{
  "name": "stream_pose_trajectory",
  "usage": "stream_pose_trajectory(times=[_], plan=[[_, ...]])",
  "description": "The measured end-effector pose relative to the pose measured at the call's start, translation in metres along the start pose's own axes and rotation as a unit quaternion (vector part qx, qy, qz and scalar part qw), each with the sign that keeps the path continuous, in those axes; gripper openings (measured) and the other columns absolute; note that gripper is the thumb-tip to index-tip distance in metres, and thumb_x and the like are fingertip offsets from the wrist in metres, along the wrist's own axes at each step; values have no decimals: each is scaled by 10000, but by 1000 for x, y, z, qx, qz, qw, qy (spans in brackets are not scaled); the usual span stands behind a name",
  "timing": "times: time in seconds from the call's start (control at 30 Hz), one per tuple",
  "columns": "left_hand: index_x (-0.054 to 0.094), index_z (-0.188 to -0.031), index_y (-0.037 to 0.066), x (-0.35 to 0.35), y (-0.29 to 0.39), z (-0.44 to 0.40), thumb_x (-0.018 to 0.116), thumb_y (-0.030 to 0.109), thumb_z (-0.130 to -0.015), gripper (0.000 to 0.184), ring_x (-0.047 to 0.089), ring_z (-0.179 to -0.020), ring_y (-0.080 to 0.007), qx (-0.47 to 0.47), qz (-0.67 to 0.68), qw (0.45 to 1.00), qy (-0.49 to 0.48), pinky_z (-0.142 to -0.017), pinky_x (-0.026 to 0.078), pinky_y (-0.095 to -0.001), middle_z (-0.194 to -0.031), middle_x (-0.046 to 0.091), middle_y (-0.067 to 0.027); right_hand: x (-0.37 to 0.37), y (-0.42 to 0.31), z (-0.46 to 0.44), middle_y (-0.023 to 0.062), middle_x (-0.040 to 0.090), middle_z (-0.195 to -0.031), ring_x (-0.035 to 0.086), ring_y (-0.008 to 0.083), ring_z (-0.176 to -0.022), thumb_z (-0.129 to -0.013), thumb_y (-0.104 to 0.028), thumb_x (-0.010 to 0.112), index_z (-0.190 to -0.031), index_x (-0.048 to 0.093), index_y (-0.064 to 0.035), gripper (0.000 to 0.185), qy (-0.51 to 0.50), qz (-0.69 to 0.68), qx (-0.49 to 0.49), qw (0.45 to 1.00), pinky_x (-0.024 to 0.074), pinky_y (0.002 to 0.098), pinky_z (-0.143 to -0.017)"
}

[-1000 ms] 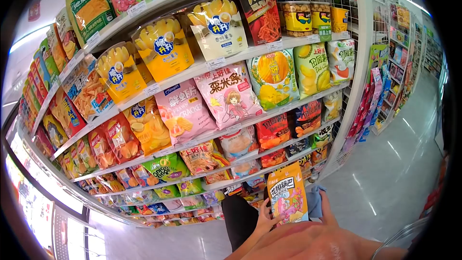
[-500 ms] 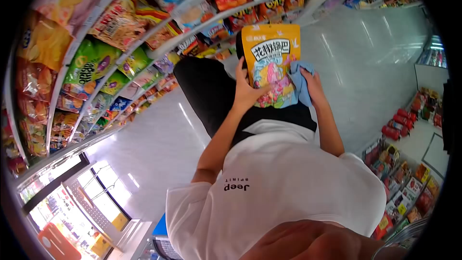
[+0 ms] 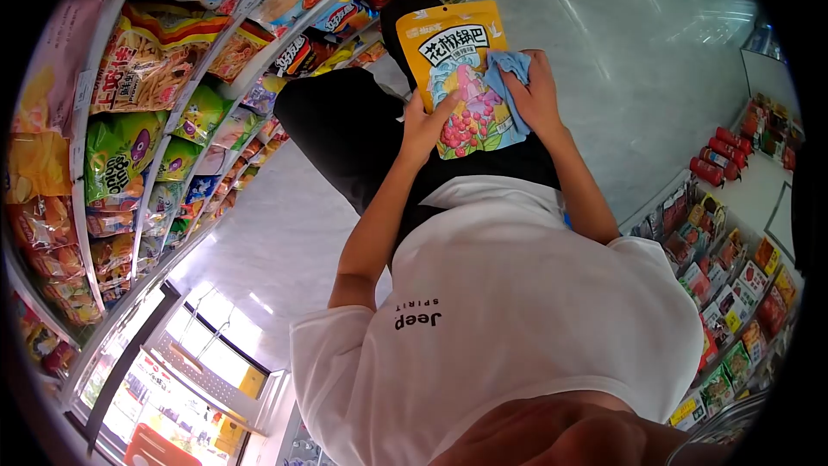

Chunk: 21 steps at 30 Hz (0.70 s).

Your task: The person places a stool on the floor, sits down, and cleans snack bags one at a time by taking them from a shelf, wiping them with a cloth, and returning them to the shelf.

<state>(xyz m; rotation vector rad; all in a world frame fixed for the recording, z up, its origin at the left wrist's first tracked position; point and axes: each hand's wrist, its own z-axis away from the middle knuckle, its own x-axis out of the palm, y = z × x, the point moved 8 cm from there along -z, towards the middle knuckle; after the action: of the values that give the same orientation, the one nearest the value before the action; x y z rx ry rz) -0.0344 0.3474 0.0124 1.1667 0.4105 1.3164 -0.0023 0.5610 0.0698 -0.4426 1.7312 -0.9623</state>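
A yellow snack bag (image 3: 461, 78) with a colourful printed front stands upright over my black-trousered lap. My left hand (image 3: 427, 127) grips its lower left edge, the thumb across the front and the fingers behind. On the right side of the bag, my right hand (image 3: 538, 99) is closed on a blue cloth (image 3: 503, 78) and presses it against the front. Part of the print is covered by the cloth.
Shelves of packaged snacks, among them a green snack bag (image 3: 122, 155), rise close on my left. Lower right, a rack of small packets (image 3: 733, 298) stands beside several red cylinders (image 3: 720, 155). Grey floor (image 3: 604, 78) lies ahead.
The bag and both hands have shifted up and left in the view. My right hand now has the cloth further onto the bag's front, its thumb showing on top. The shelves have shifted too.
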Motion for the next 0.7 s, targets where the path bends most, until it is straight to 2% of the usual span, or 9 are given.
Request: stream_pose_trajectory(times=[0.03,0.13,0.23,0.37,0.47,0.57,0.7], plan=[[574,-1267,-17,-1,-1,1,746,160,-943,408,673,-988,-126,-3,3,1000,2,-874,549,-288,-1165,694,-90,-2,-6,-4,184,692,-991,683,371,-904,-905,-192,704,-1166,630,-21,321,-4,58,-24,998,531,395,-814],[577,-1259,-22,-5,-5,0,737,151,-949,390,667,-997,-125,20,15,1000,17,-879,549,-289,-1165,691,-91,3,7,-2,190,694,-993,668,405,-906,-870,-196,718,-1159,628,-46,338,-59,14,77,995,532,416,-783],[571,-1261,-28,-5,-1,1,728,134,-953,382,660,-1010,-129,34,32,999,28,-889,546,-291,-1164,688,-94,-7,-20,31,194,698,-981,677,395,-906,-847,-203,733,-1155,631,-48,360,-93,33,34,995,536,423,-771],[544,-1278,-31,-7,-1,7,726,112,-949,403,655,-1012,-138,16,47,998,36,-897,542,-295,-1157,682,-100,-14,-31,72,197,702,-977,680,401,-903,-829,-222,750,-1168,629,-48,400,-136,15,37,990,540,430,-773],[515,-1285,-36,-8,2,6,737,109,-938,437,654,-1012,-144,41,30,998,33,-895,543,-299,-1164,671,-110,-10,-25,72,192,704,-968,684,398,-888,-833,-240,750,-1157,630,-59,391,-105,47,47,992,543,435,-755],[501,-1276,-38,-9,7,6,753,110,-924,458,652,-1014,-147,85,-44,995,38,-895,543,-299,-1176,659,-116,-7,-25,51,178,709,-960,688,387,-870,-844,-272,747,-1143,628,-69,381,-78,109,36,990,543,442,-721],[503,-1267,-40,-8,9,3,764,114,-916,464,648,-1017,-144,45,-40,998,30,-900,538,-301,-1181,658,-119,6,-19,19,161,708,-932,688,375,-850,-868,-297,733,-1132,622,-71,365,-72,130,20,989,532,449,-676]])
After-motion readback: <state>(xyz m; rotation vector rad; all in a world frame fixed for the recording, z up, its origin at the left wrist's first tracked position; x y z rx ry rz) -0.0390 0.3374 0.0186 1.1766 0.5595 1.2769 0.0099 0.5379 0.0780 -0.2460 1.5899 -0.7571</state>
